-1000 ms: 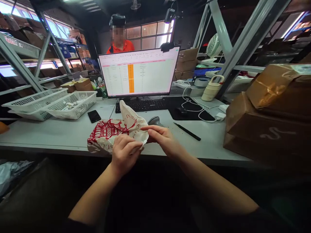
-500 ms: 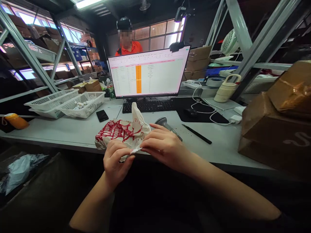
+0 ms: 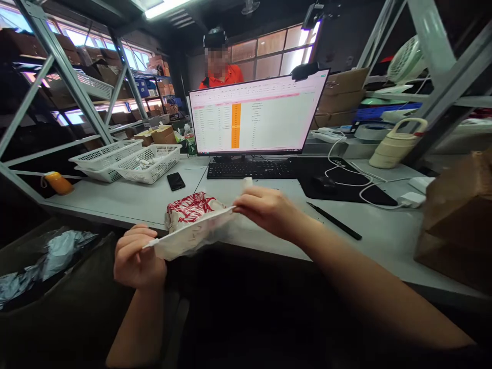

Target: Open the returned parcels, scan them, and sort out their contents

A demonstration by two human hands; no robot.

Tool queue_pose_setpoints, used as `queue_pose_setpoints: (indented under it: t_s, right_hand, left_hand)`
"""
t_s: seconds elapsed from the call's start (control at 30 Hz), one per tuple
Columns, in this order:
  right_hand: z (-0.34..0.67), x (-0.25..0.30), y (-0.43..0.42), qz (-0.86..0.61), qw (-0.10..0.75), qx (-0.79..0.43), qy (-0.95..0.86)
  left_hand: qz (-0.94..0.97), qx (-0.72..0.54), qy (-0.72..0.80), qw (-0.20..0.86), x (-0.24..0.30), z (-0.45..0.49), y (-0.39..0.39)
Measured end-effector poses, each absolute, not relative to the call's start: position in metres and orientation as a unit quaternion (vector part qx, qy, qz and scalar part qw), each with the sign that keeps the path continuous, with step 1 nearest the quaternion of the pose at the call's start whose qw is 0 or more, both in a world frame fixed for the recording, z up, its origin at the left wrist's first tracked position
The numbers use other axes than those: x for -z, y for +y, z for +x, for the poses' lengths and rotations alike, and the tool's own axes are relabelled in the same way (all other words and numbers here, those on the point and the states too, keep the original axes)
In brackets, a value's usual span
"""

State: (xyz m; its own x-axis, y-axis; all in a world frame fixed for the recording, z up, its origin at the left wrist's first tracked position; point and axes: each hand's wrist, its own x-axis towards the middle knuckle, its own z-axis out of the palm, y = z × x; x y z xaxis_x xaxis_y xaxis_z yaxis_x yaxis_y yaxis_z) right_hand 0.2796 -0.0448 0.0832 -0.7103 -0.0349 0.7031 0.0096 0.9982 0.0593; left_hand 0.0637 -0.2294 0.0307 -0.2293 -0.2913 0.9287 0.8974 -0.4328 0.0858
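A thin white plastic bag [image 3: 192, 238] with red printing is stretched between my two hands at the front edge of the desk. My left hand [image 3: 139, 259] pinches the left end of its taut white edge. The right end of that edge is between the closed fingertips of my right hand [image 3: 265, 207], held a little higher. Behind the stretched edge, the crumpled red-printed part [image 3: 192, 207] of the bag bulges on the desk; whatever may be inside it is hidden. The handheld scanner seen earlier is not visible behind my right hand.
A phone [image 3: 176, 181], keyboard [image 3: 249, 169] and monitor [image 3: 257, 123] stand beyond the bag. White baskets [image 3: 148, 171] are at the left. To the right lie a black pen-like stick [image 3: 334, 221], mouse [image 3: 323, 183] and cardboard box [image 3: 453, 230]. A co-worker [image 3: 221, 74] is behind the monitor.
My hands have moved apart, left hand leftward and down, pulling the bag's edge into a straight line. The upright white flap has dropped mostly out of sight. The view has turned slightly left.
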Motion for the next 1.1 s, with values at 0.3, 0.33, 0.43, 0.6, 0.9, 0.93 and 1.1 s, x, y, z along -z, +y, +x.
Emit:
queue_pose_setpoints:
  t_s: [0.3, 0.33, 0.43, 0.6, 0.9, 0.93, 1.1]
  right_hand:
    - [0.27, -0.099, -0.027, -0.05, 0.427, -0.019, -0.903]
    - [0.269, -0.108, -0.046, -0.005, 0.425, -0.04, -0.904]
    - [0.263, -0.13, -0.104, 0.143, 0.403, -0.035, -0.903]
    - [0.246, -0.134, -0.134, 0.197, 0.393, -0.008, -0.898]
    - [0.279, -0.14, -0.038, 0.03, 0.323, 0.152, -0.934]
    - [0.285, -0.138, -0.022, 0.006, 0.323, 0.159, -0.933]
    - [0.302, -0.123, 0.009, -0.046, 0.323, 0.167, -0.931]
  left_hand:
    - [-0.485, 0.705, -0.348, 0.383, -0.034, 0.055, -0.231]
    - [-0.515, 0.683, -0.352, 0.38, -0.035, 0.059, -0.23]
    - [-0.594, 0.617, -0.353, 0.376, -0.04, 0.075, -0.224]
    - [-0.618, 0.61, -0.338, 0.363, -0.042, 0.09, -0.219]
    - [-0.492, 0.669, -0.329, 0.45, -0.043, 0.053, -0.233]
    - [-0.483, 0.671, -0.332, 0.454, -0.044, 0.049, -0.234]
    - [-0.48, 0.668, -0.349, 0.449, -0.044, 0.044, -0.234]
